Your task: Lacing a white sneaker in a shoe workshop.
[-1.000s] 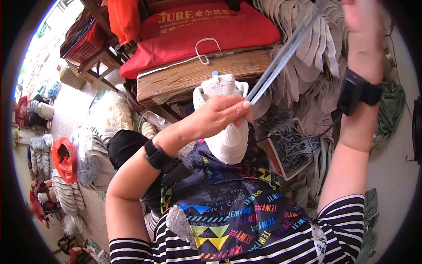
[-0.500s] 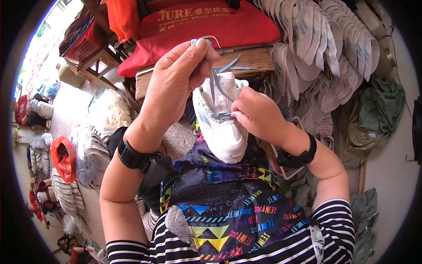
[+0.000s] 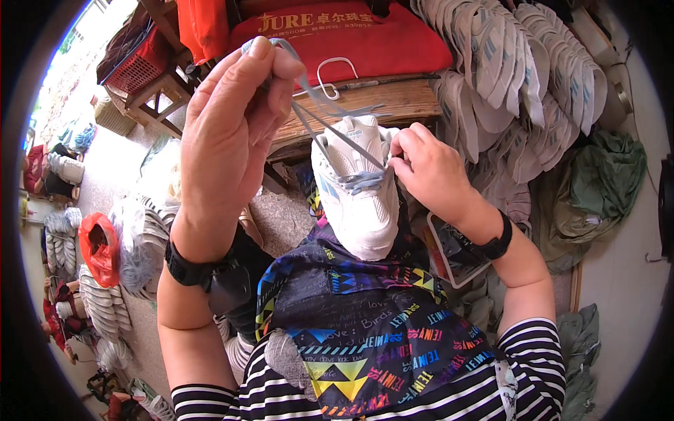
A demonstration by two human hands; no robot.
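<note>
A white shoe upper (image 3: 361,224) stands in front of me, toe pointing toward my body. A grey-blue shoelace (image 3: 362,181) crosses its lower eyelets. Raised to the upper left of the shoe, my left hand (image 3: 235,116) pinches the lace between thumb and fingers, and two strands run taut from there down to the eyelet area. Close against the right eyelet edge, my right hand (image 3: 434,168) is closed, thumb and forefinger together at the shoe; what lies between those fingertips is too small to make out.
Behind the shoe is a wooden bench (image 3: 404,102) with a red bag (image 3: 344,49) and a white bent wire hook (image 3: 330,81). Stacked white shoe uppers (image 3: 519,70) crowd the right, beside green cloth (image 3: 604,175). An orange plastic bag (image 3: 100,249) and more uppers lie left.
My left hand has moved left and up, drawing the lace out. My right hand has shifted slightly up and right along the shoe edge. The white hook now shows fully on the bench.
</note>
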